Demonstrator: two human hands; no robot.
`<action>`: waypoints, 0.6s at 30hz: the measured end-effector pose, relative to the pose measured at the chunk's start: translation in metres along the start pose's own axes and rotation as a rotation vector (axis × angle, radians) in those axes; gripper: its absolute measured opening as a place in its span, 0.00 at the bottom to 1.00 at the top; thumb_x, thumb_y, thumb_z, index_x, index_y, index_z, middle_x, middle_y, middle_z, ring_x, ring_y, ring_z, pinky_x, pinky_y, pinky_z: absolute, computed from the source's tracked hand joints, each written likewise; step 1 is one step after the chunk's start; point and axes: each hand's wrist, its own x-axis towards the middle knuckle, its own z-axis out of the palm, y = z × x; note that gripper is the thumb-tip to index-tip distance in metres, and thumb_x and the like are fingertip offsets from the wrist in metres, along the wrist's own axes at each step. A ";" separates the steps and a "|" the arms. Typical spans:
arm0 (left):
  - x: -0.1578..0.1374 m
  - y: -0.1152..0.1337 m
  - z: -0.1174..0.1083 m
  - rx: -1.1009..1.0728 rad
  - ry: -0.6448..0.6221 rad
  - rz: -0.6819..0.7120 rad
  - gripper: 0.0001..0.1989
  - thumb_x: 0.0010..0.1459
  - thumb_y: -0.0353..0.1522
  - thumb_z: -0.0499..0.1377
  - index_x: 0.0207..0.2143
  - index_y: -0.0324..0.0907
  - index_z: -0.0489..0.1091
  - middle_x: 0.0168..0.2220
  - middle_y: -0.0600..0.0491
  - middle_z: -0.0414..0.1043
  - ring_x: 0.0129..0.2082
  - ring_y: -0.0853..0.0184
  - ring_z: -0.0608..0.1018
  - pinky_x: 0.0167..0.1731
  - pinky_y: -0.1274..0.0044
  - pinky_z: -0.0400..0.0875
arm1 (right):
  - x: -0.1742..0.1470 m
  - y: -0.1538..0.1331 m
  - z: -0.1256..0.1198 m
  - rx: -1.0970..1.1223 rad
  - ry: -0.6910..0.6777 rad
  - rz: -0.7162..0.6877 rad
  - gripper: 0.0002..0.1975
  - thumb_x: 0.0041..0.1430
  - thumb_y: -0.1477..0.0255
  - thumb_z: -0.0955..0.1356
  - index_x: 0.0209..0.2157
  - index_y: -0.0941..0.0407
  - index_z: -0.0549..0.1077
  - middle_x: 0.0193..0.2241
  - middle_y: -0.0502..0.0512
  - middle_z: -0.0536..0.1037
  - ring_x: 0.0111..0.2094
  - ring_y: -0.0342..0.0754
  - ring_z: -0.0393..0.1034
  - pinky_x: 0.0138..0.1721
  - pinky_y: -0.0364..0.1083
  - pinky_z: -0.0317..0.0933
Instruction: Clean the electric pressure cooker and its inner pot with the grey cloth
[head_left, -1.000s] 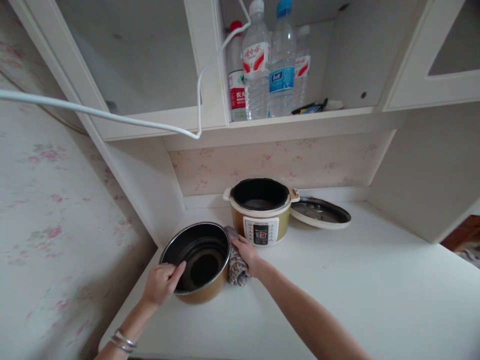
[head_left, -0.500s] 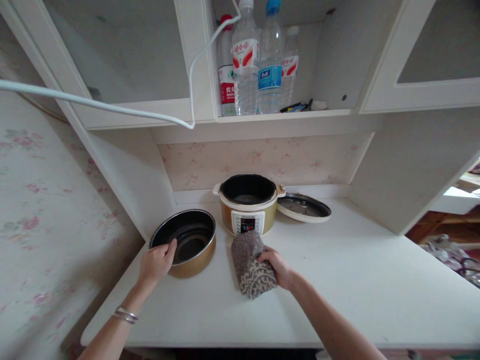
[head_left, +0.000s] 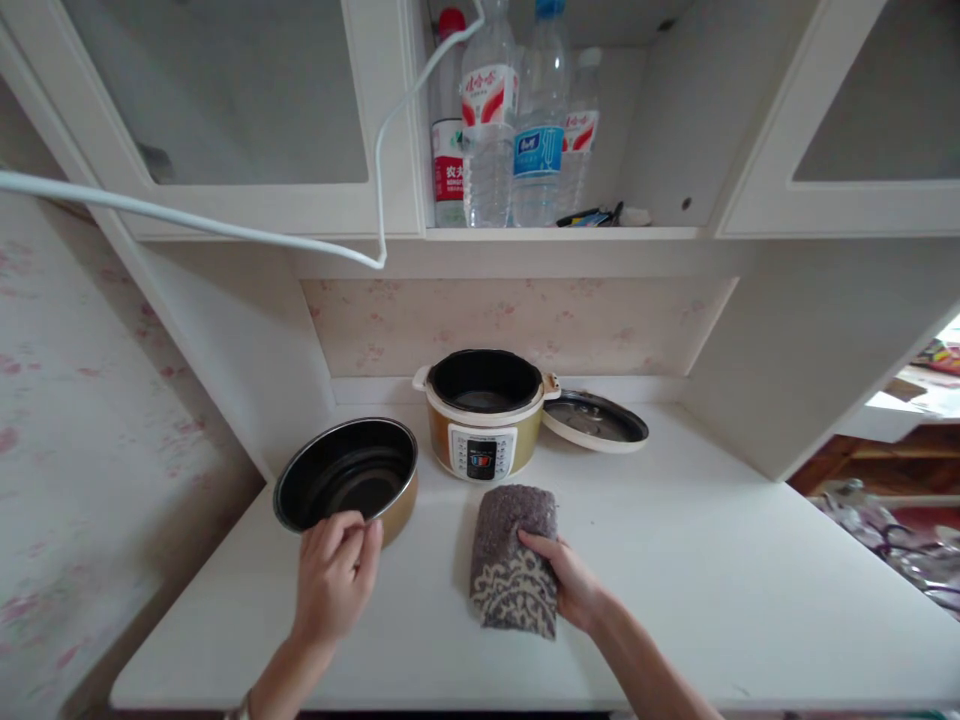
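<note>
My left hand (head_left: 335, 575) hovers at the near side of a gold inner pot (head_left: 397, 517) with a black inside. Its fingers are loosely bent, the thumb stands apart, and they overlap the pot's rim in view; I see nothing held in them. My right hand (head_left: 574, 585) grips a folded grey-brown cloth (head_left: 514, 540) with a cream pattern, thumb on top and fingers underneath. The cloth is held just above the white counter, in front of a gold and white electric cooker (head_left: 484, 445). That cooker stands uncovered, its black inside showing.
The cooker's lid (head_left: 596, 420) lies upturned to the right of the cooker on the white counter (head_left: 660, 580). Plastic bottles (head_left: 538, 140) stand on the shelf above. A white cable (head_left: 225, 230) hangs across the upper left. Side panels flank the counter.
My left hand has come off its grip on the pot's rim and shifted right. The cloth, in my right hand, has moved nearer to me, away from the cooker. The view has shifted slightly.
</note>
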 end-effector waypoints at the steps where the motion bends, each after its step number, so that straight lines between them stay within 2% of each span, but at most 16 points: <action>1: -0.008 0.012 0.006 -0.094 -0.041 -0.035 0.12 0.61 0.36 0.55 0.29 0.42 0.75 0.32 0.48 0.72 0.34 0.64 0.73 0.42 0.72 0.64 | -0.002 -0.004 0.003 0.004 0.018 -0.005 0.18 0.49 0.68 0.73 0.42 0.59 0.71 0.34 0.61 0.81 0.37 0.54 0.77 0.44 0.52 0.69; 2: -0.015 0.024 0.012 -0.203 -0.115 -0.088 0.12 0.62 0.37 0.54 0.35 0.42 0.76 0.34 0.48 0.71 0.35 0.64 0.74 0.41 0.72 0.66 | -0.005 -0.010 0.007 0.000 0.036 -0.018 0.18 0.49 0.68 0.73 0.42 0.58 0.71 0.34 0.60 0.81 0.37 0.54 0.77 0.43 0.52 0.70; 4: -0.027 0.044 0.029 -0.405 -0.350 -0.251 0.16 0.63 0.39 0.52 0.49 0.44 0.71 0.38 0.49 0.72 0.33 0.67 0.74 0.37 0.75 0.69 | -0.013 -0.026 0.015 -0.032 0.060 -0.072 0.18 0.49 0.68 0.74 0.42 0.58 0.72 0.34 0.60 0.81 0.36 0.54 0.77 0.42 0.52 0.70; 6: -0.033 0.058 0.047 -0.557 -0.518 -0.418 0.19 0.63 0.42 0.51 0.51 0.43 0.69 0.36 0.51 0.73 0.29 0.67 0.74 0.34 0.76 0.69 | -0.023 -0.049 0.025 -0.090 0.064 -0.136 0.18 0.48 0.69 0.74 0.42 0.57 0.72 0.34 0.59 0.81 0.35 0.55 0.77 0.40 0.52 0.71; 9: -0.029 0.061 0.069 -0.678 -0.587 -0.563 0.19 0.61 0.44 0.51 0.45 0.41 0.71 0.37 0.49 0.74 0.33 0.65 0.74 0.37 0.75 0.69 | -0.039 -0.097 0.043 -0.171 0.094 -0.240 0.18 0.46 0.69 0.75 0.41 0.57 0.74 0.33 0.59 0.81 0.33 0.56 0.77 0.38 0.54 0.71; 12: -0.020 0.053 0.086 -0.744 -0.642 -0.626 0.20 0.60 0.45 0.51 0.44 0.41 0.70 0.34 0.50 0.74 0.33 0.65 0.74 0.37 0.75 0.67 | -0.045 -0.155 0.067 -0.206 0.214 -0.466 0.20 0.45 0.69 0.75 0.42 0.55 0.74 0.32 0.55 0.81 0.32 0.54 0.77 0.37 0.53 0.72; 15: -0.013 0.042 0.101 -0.808 -0.742 -0.633 0.21 0.61 0.45 0.48 0.44 0.40 0.69 0.25 0.56 0.67 0.27 0.67 0.70 0.31 0.77 0.64 | -0.032 -0.207 0.099 -0.284 0.243 -0.715 0.19 0.45 0.70 0.75 0.42 0.54 0.73 0.31 0.52 0.80 0.31 0.51 0.77 0.37 0.51 0.72; 18: -0.008 0.034 0.114 -0.825 -0.770 -0.620 0.19 0.61 0.44 0.49 0.41 0.40 0.69 0.26 0.56 0.67 0.27 0.68 0.69 0.29 0.78 0.62 | 0.000 -0.243 0.129 -0.390 0.221 -0.746 0.17 0.47 0.73 0.73 0.42 0.55 0.73 0.28 0.51 0.79 0.29 0.49 0.76 0.36 0.51 0.71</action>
